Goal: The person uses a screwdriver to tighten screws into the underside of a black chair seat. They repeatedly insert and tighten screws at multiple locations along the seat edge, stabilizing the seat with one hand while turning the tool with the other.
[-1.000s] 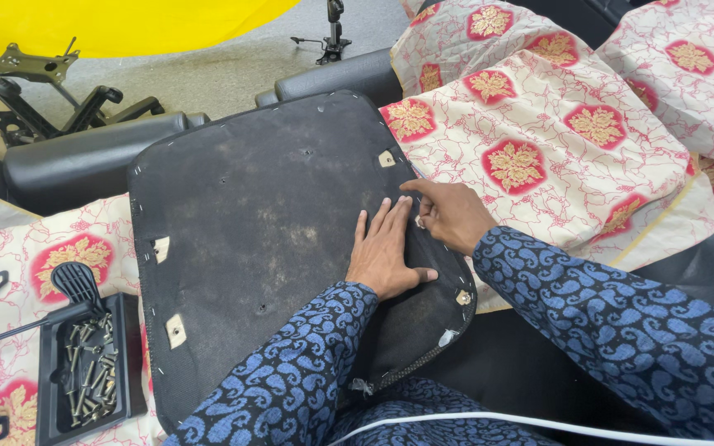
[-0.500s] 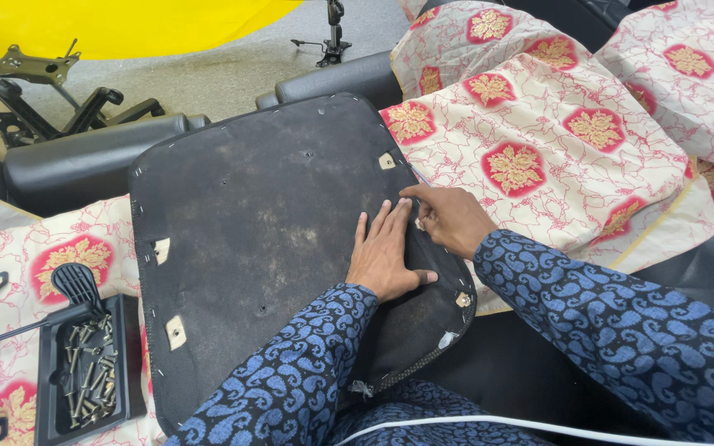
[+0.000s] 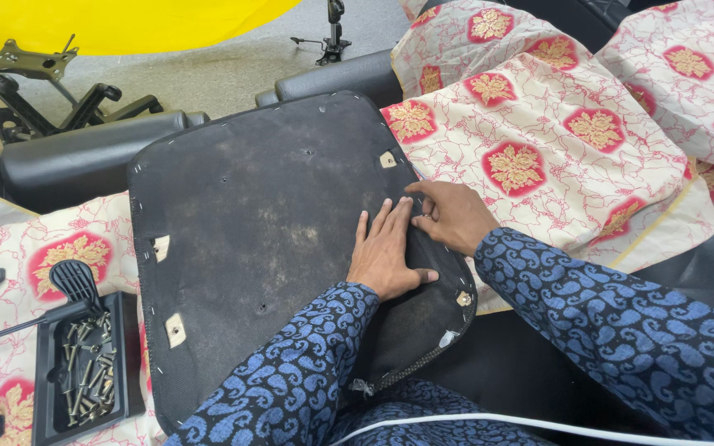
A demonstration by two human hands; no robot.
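Where the patterned cloth (image 3: 59, 248) covers the left of the scene, a black tray of screws (image 3: 84, 376) lies near the upturned black seat base (image 3: 258, 239). My left hand (image 3: 386, 252) lies flat on the base's fabric underside near its right edge, fingers together and pressing. Touching it, my right hand (image 3: 452, 216) has its fingertips curled, pinching the base's edge. Floral cushions (image 3: 555, 140) lie beyond.
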